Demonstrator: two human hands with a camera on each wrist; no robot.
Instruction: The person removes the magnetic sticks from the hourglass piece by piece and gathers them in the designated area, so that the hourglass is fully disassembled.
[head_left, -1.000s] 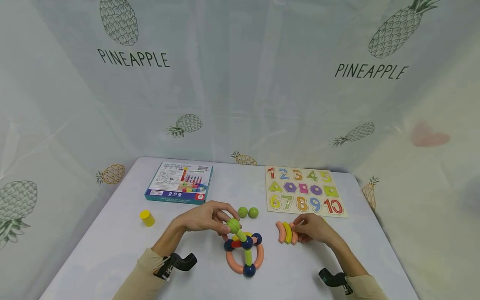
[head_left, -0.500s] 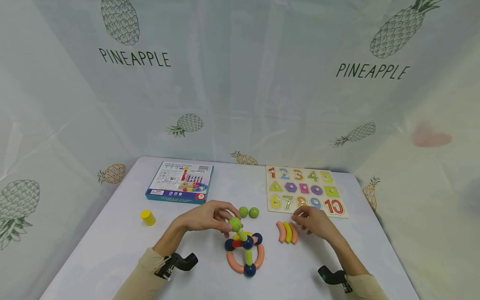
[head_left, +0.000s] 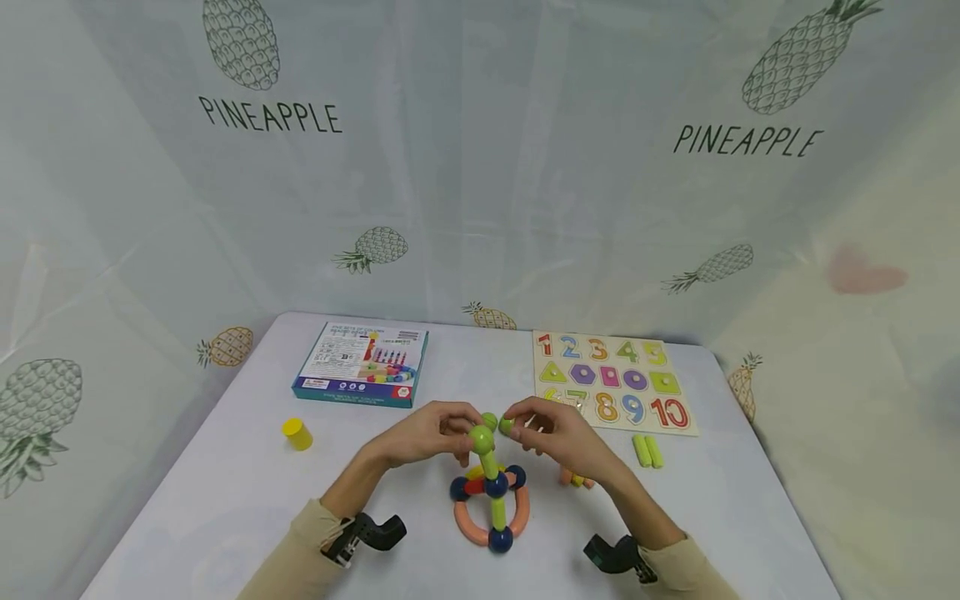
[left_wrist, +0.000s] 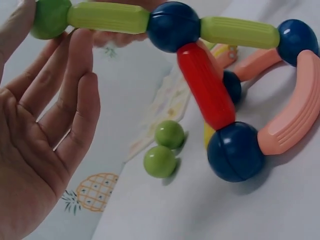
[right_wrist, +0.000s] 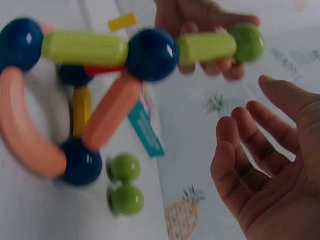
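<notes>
A magnetic stick-and-ball structure stands on the table, with blue balls point(left_wrist: 174, 26), a red stick point(left_wrist: 206, 86), pink curved sticks point(head_left: 469, 525) and light green sticks point(left_wrist: 240, 33). At its top is a green ball point(head_left: 482, 439), which my left hand point(head_left: 426, 435) pinches between thumb and fingers. My right hand point(head_left: 566, 437) hovers just right of that ball; the right wrist view shows its fingers point(right_wrist: 227, 132) loosely bent, holding nothing and apart from the ball. Two loose green balls point(left_wrist: 169, 134) lie on the table behind the structure.
Pink and yellow curved sticks point(head_left: 576, 479) lie partly hidden under my right forearm. Two light green sticks point(head_left: 648, 451) are to their right. Farther back are a number puzzle board point(head_left: 600, 377) and a flat box point(head_left: 360, 364). A yellow cylinder point(head_left: 297, 434) stands left.
My right hand has left the curved sticks and moved left, close to the top green ball. The upper green stick stands more upright, still in my left hand's hold by its ball.
</notes>
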